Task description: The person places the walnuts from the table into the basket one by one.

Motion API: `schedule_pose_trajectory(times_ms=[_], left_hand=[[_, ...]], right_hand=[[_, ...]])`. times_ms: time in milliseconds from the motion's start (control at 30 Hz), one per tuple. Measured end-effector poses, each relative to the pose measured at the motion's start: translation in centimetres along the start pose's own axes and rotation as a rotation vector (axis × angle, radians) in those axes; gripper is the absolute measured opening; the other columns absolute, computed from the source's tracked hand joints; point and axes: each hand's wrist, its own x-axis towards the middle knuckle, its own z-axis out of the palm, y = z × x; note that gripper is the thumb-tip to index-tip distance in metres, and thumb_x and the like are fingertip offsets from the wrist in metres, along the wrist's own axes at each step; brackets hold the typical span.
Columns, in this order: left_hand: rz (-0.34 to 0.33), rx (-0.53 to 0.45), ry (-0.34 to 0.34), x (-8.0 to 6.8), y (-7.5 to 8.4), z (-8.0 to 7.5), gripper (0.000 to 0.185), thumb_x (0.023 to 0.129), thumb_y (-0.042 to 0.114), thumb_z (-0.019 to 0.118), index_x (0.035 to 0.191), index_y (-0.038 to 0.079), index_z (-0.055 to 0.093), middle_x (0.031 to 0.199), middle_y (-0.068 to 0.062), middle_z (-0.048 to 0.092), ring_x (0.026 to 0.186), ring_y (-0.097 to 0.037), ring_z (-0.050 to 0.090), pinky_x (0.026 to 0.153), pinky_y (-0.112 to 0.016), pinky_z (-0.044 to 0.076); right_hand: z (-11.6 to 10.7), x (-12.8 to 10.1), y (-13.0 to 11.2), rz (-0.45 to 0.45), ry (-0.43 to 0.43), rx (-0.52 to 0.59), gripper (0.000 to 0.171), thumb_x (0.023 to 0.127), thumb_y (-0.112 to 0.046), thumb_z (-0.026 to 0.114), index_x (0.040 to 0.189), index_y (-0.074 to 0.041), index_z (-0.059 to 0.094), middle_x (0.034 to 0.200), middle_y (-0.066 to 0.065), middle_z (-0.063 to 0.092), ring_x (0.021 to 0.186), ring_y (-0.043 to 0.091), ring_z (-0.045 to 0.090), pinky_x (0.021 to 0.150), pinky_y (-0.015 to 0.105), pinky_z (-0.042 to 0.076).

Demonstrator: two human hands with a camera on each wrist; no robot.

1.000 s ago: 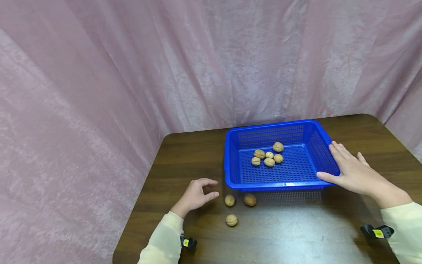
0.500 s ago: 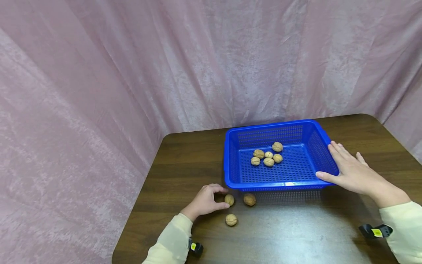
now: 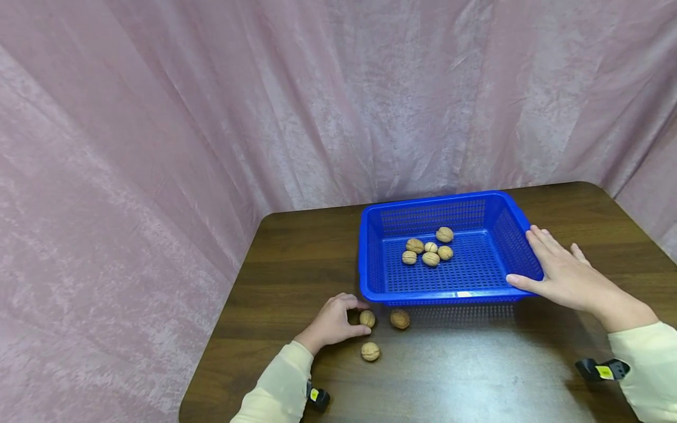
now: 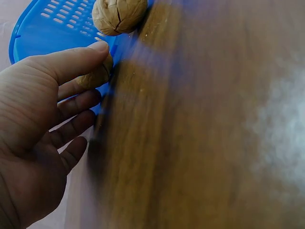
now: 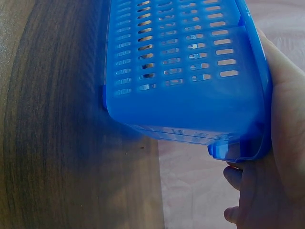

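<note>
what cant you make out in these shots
Left wrist view: table smeared by blur; the pinched walnut mostly hidden by the left hand.
Right wrist view: basket interior unseen behind its wall; right hand cut off by the edge.
Head view: walnut contact with the table, too small to tell.

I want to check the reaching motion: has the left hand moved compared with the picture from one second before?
Yes. The left hand has moved right, toward the blue basket, and now pinches the nearest walnut on the table.
</note>
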Motion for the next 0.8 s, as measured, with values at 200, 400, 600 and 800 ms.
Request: schedule_pose_trajectory(times_ms=[200, 400, 600, 800], left_hand=[[0.009, -0.008, 0.011, 0.1, -0.1, 0.0, 0.039, 0.073, 0.033, 0.085, 0.106, 0.015, 0.073, 0.103, 0.009, 0.068, 0.104, -0.009, 0.058, 0.091, -0.027, 0.046], [0.005, -0.033, 0.041, -0.2, -0.3, -0.3, 0.037, 0.073, 0.032, 0.084, 0.104, 0.014, 0.073, 0.1, 0.009, 0.068, 0.101, -0.009, 0.059, 0.089, -0.028, 0.048], [-0.055, -0.034, 0.084, -0.8, -0.5, -1.9, 0.038, 0.073, 0.03, 0.085, 0.105, 0.014, 0.073, 0.099, 0.01, 0.067, 0.1, -0.01, 0.059, 0.089, -0.031, 0.049], [-0.073, -0.014, 0.15, -1.2, -0.2, -4.7, 0.038, 0.074, 0.027, 0.084, 0.109, 0.014, 0.073, 0.099, 0.012, 0.066, 0.099, -0.01, 0.059, 0.086, -0.035, 0.05]], right_hand=[[0.1, 0.1, 0.1, -0.004, 0.01, 0.0, 0.105, 0.089, -0.058, 0.058, 0.152, 0.004, 0.0, 0.157, 0.024, -0.002, 0.144, 0.033, -0.012, 0.102, 0.064, -0.02], [0.2, 0.0, 0.1, -0.005, 0.014, -0.008, 0.105, 0.088, -0.059, 0.058, 0.152, 0.003, 0.001, 0.158, 0.021, -0.007, 0.144, 0.032, -0.012, 0.102, 0.065, -0.019], [0.2, 0.0, 0.1, -0.003, 0.013, -0.008, 0.106, 0.088, -0.059, 0.057, 0.152, 0.003, 0.0, 0.158, 0.02, -0.008, 0.144, 0.033, -0.012, 0.102, 0.065, -0.019], [0.2, 0.0, 0.2, -0.001, 0.014, -0.008, 0.106, 0.088, -0.059, 0.057, 0.152, 0.003, 0.0, 0.158, 0.021, -0.007, 0.144, 0.033, -0.012, 0.102, 0.064, -0.02]])
